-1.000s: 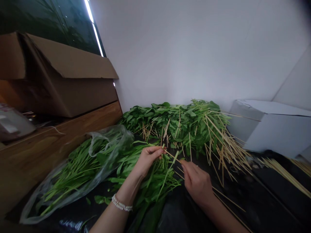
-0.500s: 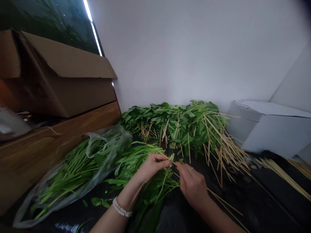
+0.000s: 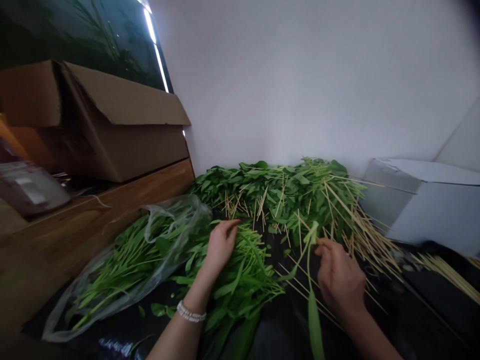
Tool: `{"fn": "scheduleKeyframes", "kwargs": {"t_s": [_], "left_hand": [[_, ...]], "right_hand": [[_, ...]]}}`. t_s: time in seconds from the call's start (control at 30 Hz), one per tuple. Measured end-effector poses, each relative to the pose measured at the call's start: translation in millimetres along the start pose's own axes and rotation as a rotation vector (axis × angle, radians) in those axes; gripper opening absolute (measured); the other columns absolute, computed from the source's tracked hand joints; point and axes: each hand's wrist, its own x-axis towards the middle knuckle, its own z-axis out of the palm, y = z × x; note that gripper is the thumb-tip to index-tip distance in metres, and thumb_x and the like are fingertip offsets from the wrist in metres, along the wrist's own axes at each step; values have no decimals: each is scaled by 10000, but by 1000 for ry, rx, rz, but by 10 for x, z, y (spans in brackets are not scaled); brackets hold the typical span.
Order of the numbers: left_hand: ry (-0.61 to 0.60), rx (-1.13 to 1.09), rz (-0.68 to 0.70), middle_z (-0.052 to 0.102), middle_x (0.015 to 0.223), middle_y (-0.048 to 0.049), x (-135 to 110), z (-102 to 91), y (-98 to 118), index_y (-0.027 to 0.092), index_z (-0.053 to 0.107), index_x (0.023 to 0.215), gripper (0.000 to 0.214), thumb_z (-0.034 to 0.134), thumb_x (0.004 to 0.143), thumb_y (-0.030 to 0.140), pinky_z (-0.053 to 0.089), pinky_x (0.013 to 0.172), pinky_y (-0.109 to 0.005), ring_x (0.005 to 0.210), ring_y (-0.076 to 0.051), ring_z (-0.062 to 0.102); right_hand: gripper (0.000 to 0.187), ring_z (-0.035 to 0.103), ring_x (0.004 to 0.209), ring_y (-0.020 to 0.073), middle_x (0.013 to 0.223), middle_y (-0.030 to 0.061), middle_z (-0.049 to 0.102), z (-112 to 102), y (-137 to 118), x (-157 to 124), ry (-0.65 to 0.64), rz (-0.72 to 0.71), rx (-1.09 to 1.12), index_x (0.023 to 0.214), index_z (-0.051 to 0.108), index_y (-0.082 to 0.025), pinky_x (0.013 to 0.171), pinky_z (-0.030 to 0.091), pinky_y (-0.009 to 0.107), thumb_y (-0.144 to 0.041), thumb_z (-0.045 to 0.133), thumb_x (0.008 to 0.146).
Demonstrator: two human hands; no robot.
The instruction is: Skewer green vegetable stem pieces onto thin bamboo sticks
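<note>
My right hand is closed around a thin bamboo skewer, mostly hidden in the fingers. At the skewer's tip hangs a leafy green stem, folded at the top, with a long leaf dangling below. My left hand, with a beaded bracelet at the wrist, is over the loose pile of leafy greens. Its fingers reach forward, slightly bent, thumb apart from them, near the cut stem ends. I see nothing held in it.
Behind lies a heap of skewered greens, sticks pointing forward and right. At left are a clear plastic bag of greens and an open cardboard box on a wooden ledge. A white box and loose skewers are at right.
My hands were together on the skewer and have separated. The left let go and moved left to the greens; the right moved right with the skewered stem. The view shifted slightly.
</note>
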Motion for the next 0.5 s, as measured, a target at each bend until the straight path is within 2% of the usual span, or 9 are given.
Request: {"fn": "scheduleKeyframes", "kwargs": {"t_s": [0.1,0.17,0.23,0.33,0.4,0.5], "left_hand": [[-112,255,75,706,1085,-113,-61,71,14,201,700,1102,300,586,825,220,394,934,-392,1027,-281,602],[-118,258,51,722,1034,-114,-78,68,42,212,709,1080,276,564,859,292,416,885,-378,964,-282,630],[-53,185,8,737,934,-95,-72,37,72,233,716,1061,271,533,883,323,434,828,-348,871,-263,653],[76,118,-6,722,837,-67,-49,-7,90,242,682,1139,303,518,885,266,447,797,-321,805,-239,655],[96,182,29,706,911,-74,-42,-14,76,230,647,1197,348,514,876,217,455,821,-321,850,-236,649],[24,359,96,625,1171,-99,-55,6,23,233,601,1255,408,494,869,161,465,859,-325,963,-232,629]], "right_hand": [[223,628,641,130,771,20,670,43,-36,-44,-42,-32,33,1030,586,-174,643,426,233,-228,380,964],[224,632,663,136,793,31,673,56,-64,-68,-68,-18,47,1036,587,-168,661,428,239,-226,383,965],[223,630,670,135,799,32,670,52,-84,-78,-82,-15,61,1033,588,-167,662,426,240,-221,383,965],[222,619,651,129,786,22,659,37,-104,-73,-89,-28,72,1028,587,-170,641,417,239,-207,378,965],[217,615,649,130,783,20,655,37,-116,-69,-84,-42,73,1028,586,-170,641,416,241,-201,382,964],[204,618,674,132,800,22,655,52,-133,-79,-80,-68,87,1040,582,-165,665,422,242,-193,395,961]]}}
